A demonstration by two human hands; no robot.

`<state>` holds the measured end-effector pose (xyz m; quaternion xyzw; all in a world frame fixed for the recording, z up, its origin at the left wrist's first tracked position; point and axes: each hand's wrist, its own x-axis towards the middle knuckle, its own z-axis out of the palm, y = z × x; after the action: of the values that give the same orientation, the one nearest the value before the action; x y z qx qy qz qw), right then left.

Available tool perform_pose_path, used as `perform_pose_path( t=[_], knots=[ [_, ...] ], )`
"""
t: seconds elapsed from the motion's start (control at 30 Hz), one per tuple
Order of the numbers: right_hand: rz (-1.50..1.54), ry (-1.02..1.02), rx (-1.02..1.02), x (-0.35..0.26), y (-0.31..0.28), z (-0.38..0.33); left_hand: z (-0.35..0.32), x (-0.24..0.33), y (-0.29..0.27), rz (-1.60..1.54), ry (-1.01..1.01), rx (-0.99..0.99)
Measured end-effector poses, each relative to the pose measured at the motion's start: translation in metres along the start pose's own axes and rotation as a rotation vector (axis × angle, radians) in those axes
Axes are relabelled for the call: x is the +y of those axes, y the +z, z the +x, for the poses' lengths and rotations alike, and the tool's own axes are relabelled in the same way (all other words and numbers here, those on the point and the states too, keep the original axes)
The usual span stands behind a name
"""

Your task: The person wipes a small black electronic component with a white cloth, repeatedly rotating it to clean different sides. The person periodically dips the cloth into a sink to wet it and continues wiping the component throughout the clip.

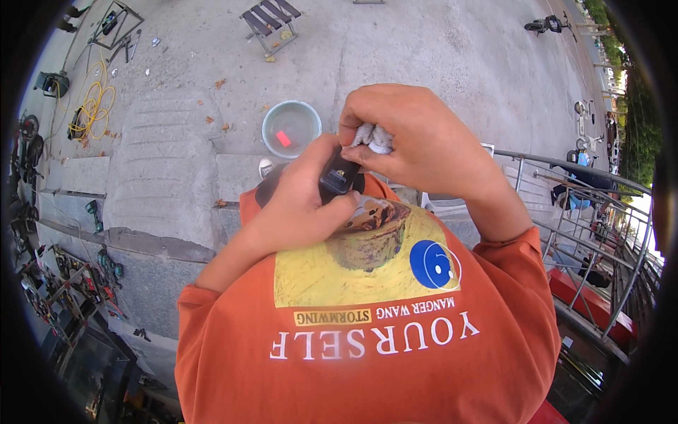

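Observation:
In front of my chest, my left hand (300,205) is closed round a small black box-shaped object (338,177) with rounded edges. Its exact kind I cannot make out. My right hand (417,134) is closed on a crumpled greyish-white cloth (378,139), its fingers curled over it. Those fingertips are at the upper end of the black object, and partly hide it. Past my hands, a round pale-blue basin (292,104) stands on the ground with a pinkish-red piece (283,138) in it.
A folding stool (267,20) with dark slats stands further off. At the left lie a coiled yellow hose (95,106), a green power drill (93,212) and many tools (74,279). A metal railing (586,240) runs along the right. Stone steps (155,261) cross the left side.

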<state>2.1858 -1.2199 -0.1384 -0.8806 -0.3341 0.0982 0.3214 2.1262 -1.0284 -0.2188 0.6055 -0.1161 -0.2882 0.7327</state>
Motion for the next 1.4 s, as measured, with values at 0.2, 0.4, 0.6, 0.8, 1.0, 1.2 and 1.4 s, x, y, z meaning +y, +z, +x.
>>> perform_pose_path(
  t=[0.2,0.4,0.6,0.8,1.0,1.2,1.4],
  knots=[
    [-0.101,0.037,-0.102,0.000,0.006,0.005,0.000,-0.005,0.000,0.165,0.050,0.048],
    [-0.110,0.141,-0.073,-0.004,0.007,0.006,0.004,-0.008,-0.001,0.085,0.082,0.062],
    [-0.057,0.221,0.089,0.003,-0.007,0.003,0.003,0.000,-0.005,-0.110,-0.028,-0.011],
    [0.057,0.211,0.219,0.014,-0.008,-0.014,0.003,-0.001,-0.005,-0.229,0.008,-0.025],
    [0.088,0.223,0.243,0.010,-0.006,-0.023,0.004,-0.002,-0.007,-0.185,0.139,-0.021],
    [0.175,0.216,0.189,0.003,-0.009,-0.033,0.007,-0.004,-0.008,0.283,0.410,0.114],
    [0.322,0.114,0.156,-0.002,0.002,-0.032,0.007,-0.003,-0.004,0.423,0.455,0.190]
  ],
)
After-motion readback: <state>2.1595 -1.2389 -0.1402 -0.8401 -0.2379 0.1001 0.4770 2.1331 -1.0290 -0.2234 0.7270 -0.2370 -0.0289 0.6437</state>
